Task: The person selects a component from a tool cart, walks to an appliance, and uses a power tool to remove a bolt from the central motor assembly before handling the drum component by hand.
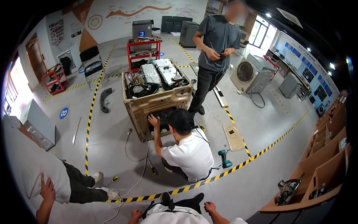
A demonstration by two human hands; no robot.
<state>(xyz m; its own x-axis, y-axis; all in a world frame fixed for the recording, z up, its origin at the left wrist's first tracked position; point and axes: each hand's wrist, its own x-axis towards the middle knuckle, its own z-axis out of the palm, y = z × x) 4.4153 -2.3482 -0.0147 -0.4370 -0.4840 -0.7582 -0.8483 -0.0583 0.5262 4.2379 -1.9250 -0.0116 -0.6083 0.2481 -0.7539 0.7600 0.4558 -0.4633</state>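
The wearer's left hand (136, 215) and right hand (210, 207) rest at either edge of a white garment (169, 216) at the bottom of the view, just behind a pair of black shoes (166, 198). Both hands have their fingers curled with the knuckles up. No tool shows in either, and whether they grip the cloth cannot be told.

Just ahead, past a yellow-and-black floor tape (209, 180), a crouching person in a white shirt (188, 153) reaches a hand (153, 120) into the open side of a stripped beige washing machine (156, 98), whose top is off, apparently to expose the parts inside. A teal cordless drill (224, 159) and a detached beige panel (234, 136) lie on the floor within reach. A standing person in grey (216, 41) looks on, and another onlooker's hand (47, 189) rests on a hip at left.
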